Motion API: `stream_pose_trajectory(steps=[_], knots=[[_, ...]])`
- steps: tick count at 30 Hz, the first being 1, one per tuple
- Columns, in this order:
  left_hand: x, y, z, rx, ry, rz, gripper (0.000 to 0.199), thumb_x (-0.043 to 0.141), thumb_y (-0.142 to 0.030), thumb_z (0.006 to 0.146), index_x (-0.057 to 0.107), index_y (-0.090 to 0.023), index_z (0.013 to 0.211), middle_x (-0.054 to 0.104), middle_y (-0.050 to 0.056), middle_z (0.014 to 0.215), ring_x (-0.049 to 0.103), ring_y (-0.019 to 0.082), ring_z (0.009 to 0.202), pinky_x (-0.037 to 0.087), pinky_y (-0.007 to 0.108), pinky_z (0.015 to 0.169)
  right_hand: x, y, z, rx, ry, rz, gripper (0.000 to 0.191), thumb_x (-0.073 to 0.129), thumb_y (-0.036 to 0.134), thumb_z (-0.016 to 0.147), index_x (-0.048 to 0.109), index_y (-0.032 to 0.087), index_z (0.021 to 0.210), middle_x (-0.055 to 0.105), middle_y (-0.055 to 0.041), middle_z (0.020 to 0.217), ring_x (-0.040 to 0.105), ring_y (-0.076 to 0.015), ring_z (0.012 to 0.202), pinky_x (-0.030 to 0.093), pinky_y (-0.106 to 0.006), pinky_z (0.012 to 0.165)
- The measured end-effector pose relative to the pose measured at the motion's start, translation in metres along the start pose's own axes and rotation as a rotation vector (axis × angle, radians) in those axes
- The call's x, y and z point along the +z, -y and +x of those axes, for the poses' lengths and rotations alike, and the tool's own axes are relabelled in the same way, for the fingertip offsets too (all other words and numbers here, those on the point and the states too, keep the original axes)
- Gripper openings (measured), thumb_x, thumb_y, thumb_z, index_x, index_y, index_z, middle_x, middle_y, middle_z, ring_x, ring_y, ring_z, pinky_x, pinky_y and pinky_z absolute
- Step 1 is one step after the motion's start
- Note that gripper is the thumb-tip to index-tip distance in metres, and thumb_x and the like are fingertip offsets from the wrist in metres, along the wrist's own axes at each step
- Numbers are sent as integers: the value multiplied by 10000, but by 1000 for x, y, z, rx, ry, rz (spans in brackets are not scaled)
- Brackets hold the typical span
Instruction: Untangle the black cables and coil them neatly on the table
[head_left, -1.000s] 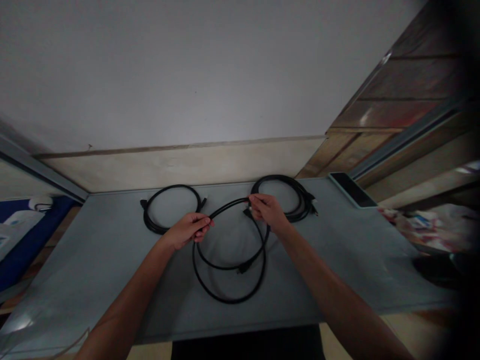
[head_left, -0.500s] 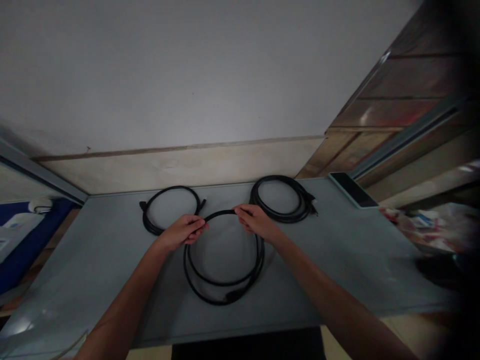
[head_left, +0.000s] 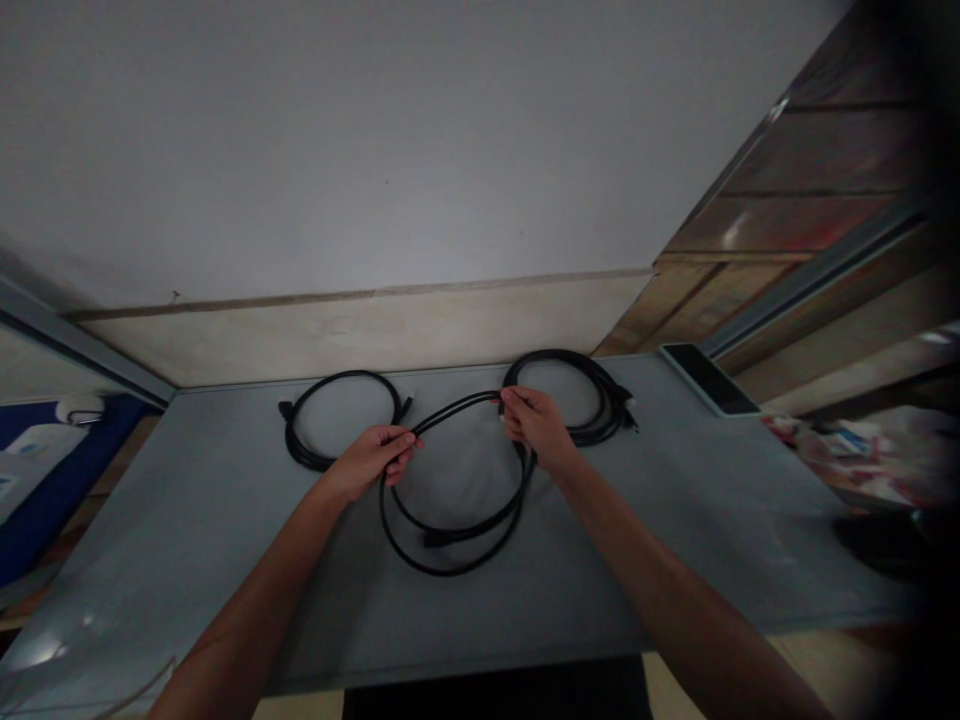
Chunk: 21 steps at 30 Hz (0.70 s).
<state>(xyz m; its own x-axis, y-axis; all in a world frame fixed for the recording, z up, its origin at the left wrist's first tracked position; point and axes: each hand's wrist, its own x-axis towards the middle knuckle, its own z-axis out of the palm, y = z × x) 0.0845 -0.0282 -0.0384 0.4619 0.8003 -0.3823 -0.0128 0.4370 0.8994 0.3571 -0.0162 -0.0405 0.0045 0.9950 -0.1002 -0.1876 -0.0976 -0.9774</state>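
Note:
Between my two hands is a black cable (head_left: 448,572) gathered in loose loops, its lower part hanging low over the table or resting on it. My left hand (head_left: 380,458) pinches the loops at their upper left. At the upper right, my right hand (head_left: 534,425) grips the same cable with fingers closed. Two strands run side by side between the hands. A dark connector (head_left: 439,538) shows at the bottom of the loops. Just behind my left hand lies a coiled black cable (head_left: 345,375), and a thicker coil of black cable (head_left: 574,355) lies behind my right hand.
The grey table (head_left: 180,520) backs onto a pale wall (head_left: 420,180). A phone-like dark slab with a light rim (head_left: 712,380) lies at the back right corner. Plastic-wrapped items (head_left: 862,455) stand off the right edge; a blue surface (head_left: 112,425) with white objects is at left.
My right hand has moved right and slightly away from me, drawing the cable wider. Two strands now span the hands, and the lower loops have risen. My left hand has barely moved.

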Motion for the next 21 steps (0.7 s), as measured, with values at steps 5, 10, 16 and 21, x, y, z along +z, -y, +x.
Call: stream_pose_trajectory(steps=[5, 10, 16, 21], knots=[[-3, 4, 1, 49, 9, -40, 424, 725, -514, 788, 648, -111, 895, 444, -64, 607, 363, 57, 473, 449, 255, 526, -3, 4, 0, -60, -125, 62, 375, 723, 493, 782, 501, 204, 692, 296, 94, 501, 223, -53, 405, 193, -196, 358], [-4, 10, 6, 132, 13, -35, 389, 641, -532, 854, 614, -144, 871, 458, -49, 631, 463, 96, 558, 428, 261, 617, -1, -2, 1, -88, -168, 114, 367, 730, 499, 781, 527, 203, 708, 319, 85, 528, 252, -56, 411, 226, -192, 357], [-10, 6, 1, 271, -42, 401, 400, 488, -530, 941, 614, -163, 847, 607, 31, 795, 574, 168, 789, 435, 288, 773, 0, 2, -2, -88, -129, 119, 380, 734, 500, 780, 496, 214, 706, 299, 88, 542, 240, -54, 408, 218, -187, 358], [-7, 3, -8, 249, -38, 712, 359, 506, -524, 933, 604, -179, 922, 662, 57, 890, 611, 212, 839, 455, 311, 766, -3, 4, -1, -25, -81, 87, 330, 722, 490, 784, 545, 213, 761, 281, 103, 515, 212, -49, 383, 166, -181, 345]])
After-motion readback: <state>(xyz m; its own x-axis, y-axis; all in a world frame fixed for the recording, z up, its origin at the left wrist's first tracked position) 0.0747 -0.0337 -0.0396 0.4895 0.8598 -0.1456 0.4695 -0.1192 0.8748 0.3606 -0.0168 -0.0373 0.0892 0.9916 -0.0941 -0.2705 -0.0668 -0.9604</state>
